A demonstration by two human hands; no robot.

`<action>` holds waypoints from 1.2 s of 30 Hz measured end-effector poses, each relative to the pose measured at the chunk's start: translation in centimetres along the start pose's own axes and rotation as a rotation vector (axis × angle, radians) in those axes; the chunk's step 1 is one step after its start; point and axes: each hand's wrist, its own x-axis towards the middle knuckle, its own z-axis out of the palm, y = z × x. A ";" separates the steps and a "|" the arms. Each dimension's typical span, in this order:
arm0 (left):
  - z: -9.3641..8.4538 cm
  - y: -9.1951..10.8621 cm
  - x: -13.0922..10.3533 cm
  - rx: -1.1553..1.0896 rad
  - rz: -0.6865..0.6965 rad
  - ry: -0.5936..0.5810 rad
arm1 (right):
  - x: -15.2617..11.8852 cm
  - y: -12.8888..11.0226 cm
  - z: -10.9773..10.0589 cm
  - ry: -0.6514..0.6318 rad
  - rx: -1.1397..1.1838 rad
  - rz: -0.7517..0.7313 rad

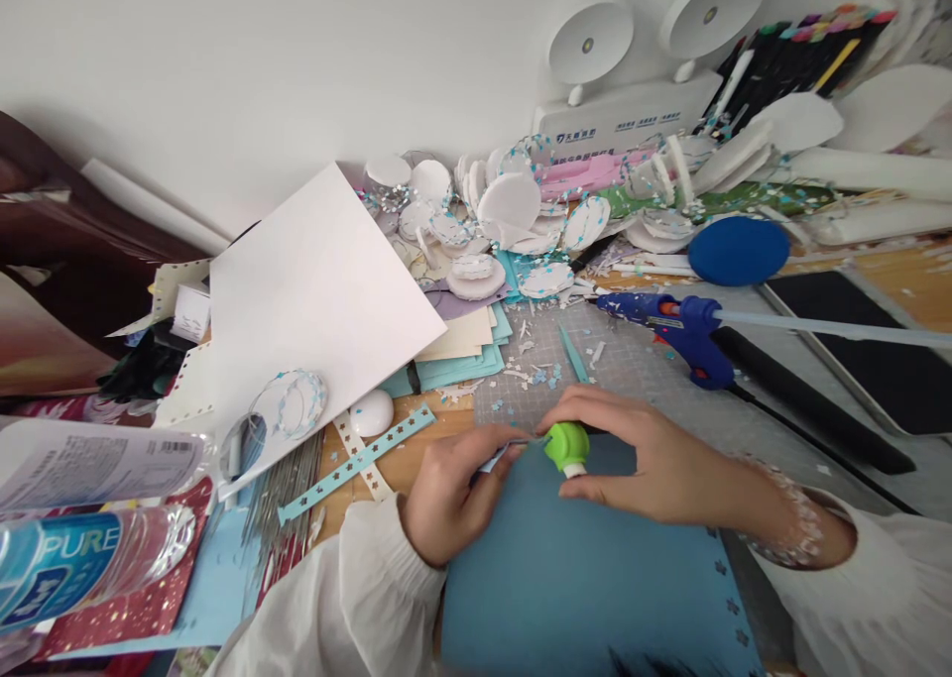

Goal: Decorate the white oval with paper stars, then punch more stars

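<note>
My right hand grips a small lime-green craft punch between thumb and fingers, its white button facing me. In my left hand, a narrow strip of pale blue paper is pinched between thumb and forefinger, its far end reaching the punch's edge. Whether the strip lies inside the punch slot I cannot tell. Below both hands lies a large blue sheet with flower-shaped holes along its right side. Left of my left hand, a punched light blue strip crosses a cream one.
A blue glue gun with a long glue stick lies on the grey cutting mat, its cord running right. Behind are heaped white discs, and a white board leans left. A water bottle lies at lower left; a phone is right.
</note>
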 end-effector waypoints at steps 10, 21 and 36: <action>0.2 -0.2 -0.2 0.033 0.061 -0.014 | 0.3 -0.2 0.4 0.022 0.046 0.060; -0.3 0.6 0.4 0.037 0.035 0.017 | 0.2 0.3 1.0 0.124 -0.079 -0.071; -0.2 2.9 3.9 0.806 0.306 -0.389 | 0.1 0.2 1.8 0.159 -0.159 -0.186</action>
